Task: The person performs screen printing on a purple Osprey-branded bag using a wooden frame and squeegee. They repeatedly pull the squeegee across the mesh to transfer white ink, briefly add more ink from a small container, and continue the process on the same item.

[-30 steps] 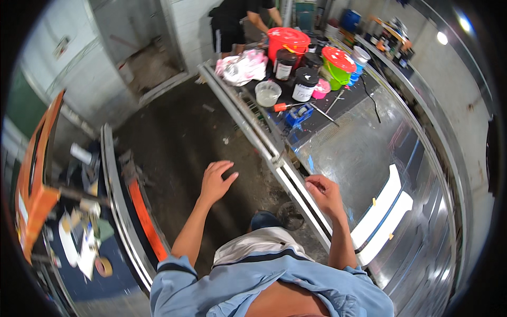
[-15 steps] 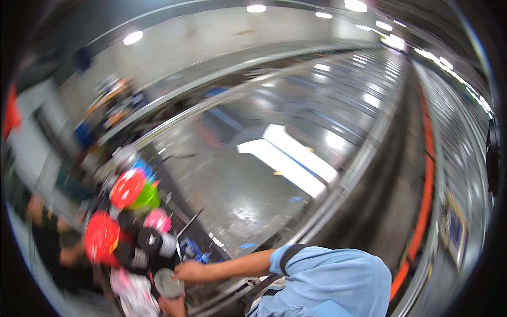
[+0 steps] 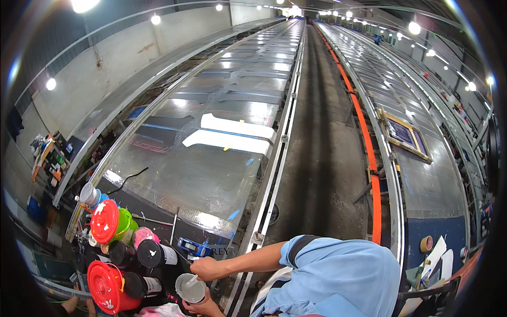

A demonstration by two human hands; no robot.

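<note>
Left hand fingers pinched closed, arm outstretched, right hand below, curled

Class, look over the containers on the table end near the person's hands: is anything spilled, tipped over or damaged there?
Nothing stands out. The red-lidded tubs and dark jars stand upright, and the clear cup at the hands shows no spill.

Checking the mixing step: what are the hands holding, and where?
One hand pinches the top of a stick in the cup; the other hand cradles the cup from below.
</note>
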